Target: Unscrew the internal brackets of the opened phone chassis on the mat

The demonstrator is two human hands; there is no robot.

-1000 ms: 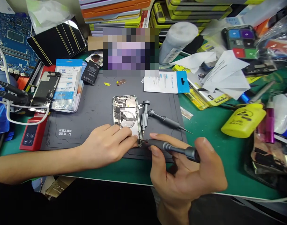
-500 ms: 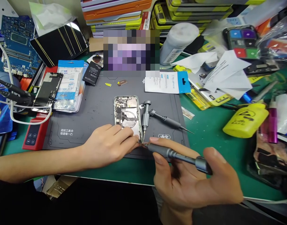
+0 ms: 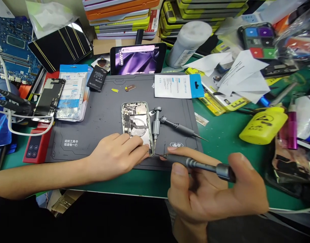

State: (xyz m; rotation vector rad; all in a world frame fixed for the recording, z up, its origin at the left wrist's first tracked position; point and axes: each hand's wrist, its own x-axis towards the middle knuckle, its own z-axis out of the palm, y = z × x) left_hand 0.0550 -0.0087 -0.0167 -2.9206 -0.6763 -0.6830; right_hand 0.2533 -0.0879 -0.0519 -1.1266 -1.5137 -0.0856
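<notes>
An opened phone body [image 3: 136,123] lies on a dark grey work mat [image 3: 99,118], its insides showing. My left hand [image 3: 116,155] rests on the phone's lower end, fingers curled over it and pressing it down. My right hand [image 3: 210,192] grips a grey precision screwdriver [image 3: 195,164] between thumb and fingers. Its tip points left and sits just off the phone's lower right corner. Two more screwdrivers [image 3: 170,126] lie on the mat right beside the phone.
A removed phone screen [image 3: 48,98] lies on a red device [image 3: 35,145] at the left with white cables. A lit phone [image 3: 138,59] stands propped behind the mat. A yellow bottle [image 3: 263,126], papers [image 3: 243,77], stacked cases [image 3: 124,17] and a circuit board [image 3: 15,47] crowd the green table.
My right hand has drawn the screwdriver back to the right, so its tip has come away from the phone's lower corner. My left hand has stayed on the phone.
</notes>
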